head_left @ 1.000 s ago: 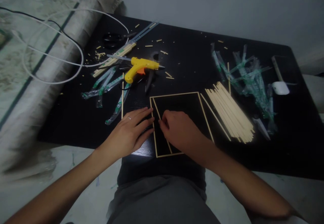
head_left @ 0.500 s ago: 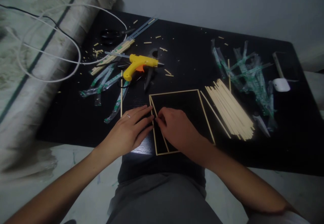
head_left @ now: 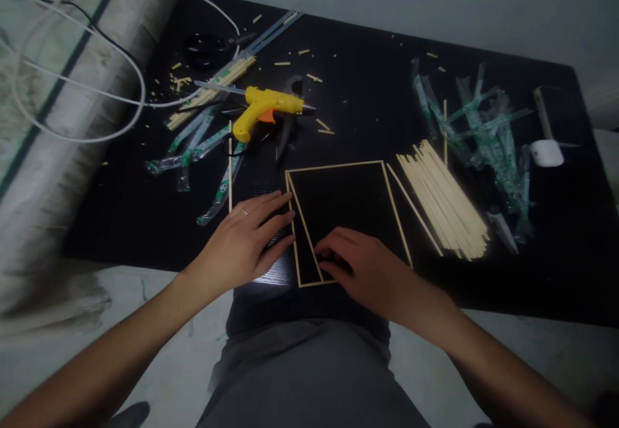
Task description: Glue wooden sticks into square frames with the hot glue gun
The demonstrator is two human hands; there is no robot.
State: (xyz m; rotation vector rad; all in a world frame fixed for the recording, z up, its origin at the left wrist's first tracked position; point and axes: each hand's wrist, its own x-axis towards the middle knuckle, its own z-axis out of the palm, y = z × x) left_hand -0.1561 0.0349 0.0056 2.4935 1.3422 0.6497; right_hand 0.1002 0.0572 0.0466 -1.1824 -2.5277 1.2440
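The right hand (head_left: 367, 263), lower centre of the view, has its fingertips at the lower part of the slanted stick (head_left: 304, 223); the contact is dim, and whether thumb and fingers pinch it cannot be told. The left hand (head_left: 254, 234) is open, fingers extended, fingertips at the left side of the rectangle (head_left: 338, 166) of sticks, partly covering that side. The rectangle lies at centre on the table (head_left: 362, 125), the slanted stick inside it; the right hand and wrist hide most of its bottom side and its lower right corner. The glue gun (head_left: 265, 107) lies above the left hand, overlapping a dark tool, hard to make out. The bundle (head_left: 442, 202) of sticks lies right of the rectangle. Wrappers (head_left: 488, 131), upper right, overlap too much to count. Both forearms are cut off by the picture edges.
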